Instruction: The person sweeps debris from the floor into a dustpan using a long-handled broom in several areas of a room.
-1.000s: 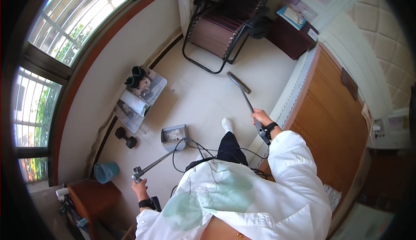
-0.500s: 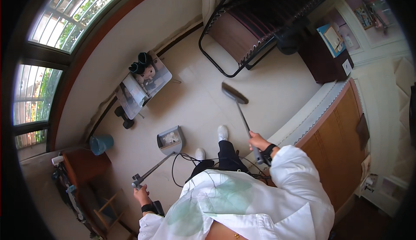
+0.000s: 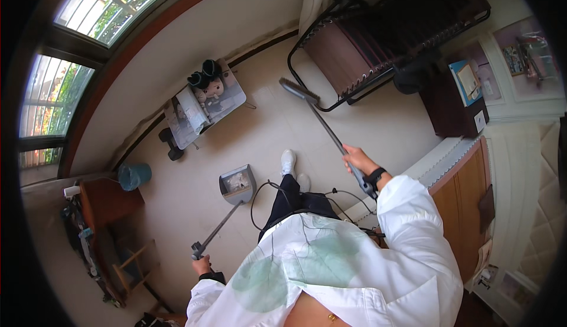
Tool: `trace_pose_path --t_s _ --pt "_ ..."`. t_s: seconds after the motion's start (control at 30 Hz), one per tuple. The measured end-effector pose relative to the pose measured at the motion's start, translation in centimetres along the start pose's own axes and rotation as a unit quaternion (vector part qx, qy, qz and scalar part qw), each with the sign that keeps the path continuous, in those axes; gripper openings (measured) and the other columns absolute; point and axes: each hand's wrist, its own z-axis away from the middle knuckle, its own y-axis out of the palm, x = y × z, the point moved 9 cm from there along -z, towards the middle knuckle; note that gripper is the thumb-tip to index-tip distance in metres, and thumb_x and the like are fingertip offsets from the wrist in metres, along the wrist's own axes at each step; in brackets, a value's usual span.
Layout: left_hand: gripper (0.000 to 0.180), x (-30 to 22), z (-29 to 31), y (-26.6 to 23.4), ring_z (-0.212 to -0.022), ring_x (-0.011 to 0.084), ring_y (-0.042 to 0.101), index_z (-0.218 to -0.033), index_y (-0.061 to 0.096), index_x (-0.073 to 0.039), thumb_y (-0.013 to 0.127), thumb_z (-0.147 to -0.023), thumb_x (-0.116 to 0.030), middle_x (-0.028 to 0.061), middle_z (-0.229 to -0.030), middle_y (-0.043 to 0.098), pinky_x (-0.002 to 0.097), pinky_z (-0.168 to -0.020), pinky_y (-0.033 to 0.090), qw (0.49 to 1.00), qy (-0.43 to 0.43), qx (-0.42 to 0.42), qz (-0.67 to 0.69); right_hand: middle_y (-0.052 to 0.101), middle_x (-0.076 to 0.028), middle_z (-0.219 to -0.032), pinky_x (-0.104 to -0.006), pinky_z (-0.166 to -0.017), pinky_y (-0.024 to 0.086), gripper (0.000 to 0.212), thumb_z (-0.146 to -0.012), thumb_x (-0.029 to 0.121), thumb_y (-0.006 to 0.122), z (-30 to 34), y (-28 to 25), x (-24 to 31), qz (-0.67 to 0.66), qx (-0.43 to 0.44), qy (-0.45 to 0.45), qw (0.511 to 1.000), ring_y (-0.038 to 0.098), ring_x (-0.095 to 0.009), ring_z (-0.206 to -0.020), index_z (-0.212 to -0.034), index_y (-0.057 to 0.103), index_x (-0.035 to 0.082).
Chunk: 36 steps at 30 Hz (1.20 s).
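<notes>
My right hand (image 3: 359, 159) is wrapped round the grey handle of a broom (image 3: 328, 127). The broom reaches out ahead, its bristled head at the near end of a black-framed lounge chair (image 3: 348, 61); whether the bristles touch the floor I cannot tell. In my left hand (image 3: 202, 265) is the top of the long handle of a dustpan (image 3: 238, 195). That grey pan lies in front of my feet with pale debris inside. A black band sits on each wrist. Thin black cables (image 3: 255, 206) loop beside my legs.
A low folding table (image 3: 233, 95) with a plush doll stands by the left wall, a dumbbell (image 3: 172, 144) beside it. Further left are a blue bin (image 3: 135, 176) and a wooden desk (image 3: 112, 200). A dark cabinet (image 3: 449, 111) and a bed (image 3: 458, 191) border the right.
The broom head has swung forward and left, toward the lounge chair. My feet have shifted in a step. The dustpan stays in my left hand, a little further right in view.
</notes>
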Motion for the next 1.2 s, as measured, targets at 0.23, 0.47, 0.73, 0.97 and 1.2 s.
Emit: trace_pose_path --t_s 0.23,0.47,0.73,0.97,1.2 --pt "0.017 1.1 -0.9 -0.1 -0.042 0.0167 0.050 -0.069 0.050 -0.002 0.065 -0.062 0.002 0.0053 -0.055 0.050 0.0300 -0.038 0.040 0.997 -0.052 -0.046 -0.046 0.047 -0.003 -0.060 -0.0293 -0.041 0.040 0.038 -0.081 0.008 0.049 -10.6 -1.2 4.6 -0.074 -0.040 0.005 0.996 0.048 -0.014 -0.046 -0.118 0.040 0.004" --pt "0.026 2.2 -2.0 1.2 -0.054 0.0208 0.052 -0.082 0.053 0.000 0.070 -0.066 -0.012 0.0061 -0.058 0.051 0.0365 -0.049 0.042 0.986 -0.068 0.126 -0.082 0.048 -0.005 -0.061 -0.0297 -0.043 0.040 0.059 -0.083 0.011 0.051 -11.0 0.9 7.8 -0.216 0.060 0.031 0.974 0.046 -0.014 -0.047 -0.135 0.022 0.008" --pt "0.015 -0.1 -4.9 1.0 -0.076 0.0327 0.056 -0.072 0.065 0.000 0.065 -0.059 -0.008 0.0176 -0.077 0.061 0.0405 -0.070 0.043 0.840 0.336 0.232 -0.358 0.047 -0.002 -0.061 -0.0257 -0.040 0.039 0.064 -0.084 0.011 0.049 -1.0 -1.3 8.2 -0.106 0.054 0.079 0.990 0.043 -0.010 -0.044 -0.139 0.018 0.012" --pt "0.033 -7.1 -8.9 -6.4 -0.083 0.0225 0.055 -0.098 0.056 0.005 0.055 -0.067 -0.002 0.0120 -0.086 0.059 0.0320 -0.075 0.043 0.986 -0.045 -0.158 0.040 0.047 0.000 -0.063 -0.0243 -0.039 0.039 0.061 -0.083 0.010 0.047 3.2 -1.7 5.5 -0.071 0.045 0.137 0.987 0.045 -0.010 -0.044 -0.139 0.021 0.011" --pt "0.033 -27.4 -11.7 2.5 -0.089 0.0186 0.054 -0.104 0.052 0.004 0.051 -0.071 0.002 0.0103 -0.098 0.056 0.0296 -0.080 0.043 0.964 0.165 -0.011 0.209 0.049 -0.003 -0.067 -0.0264 -0.043 0.043 0.063 -0.081 0.005 0.049 9.2 -7.9 -0.3 -0.058 -0.038 0.162 0.984 0.047 -0.012 -0.046 -0.137 0.022 0.004"
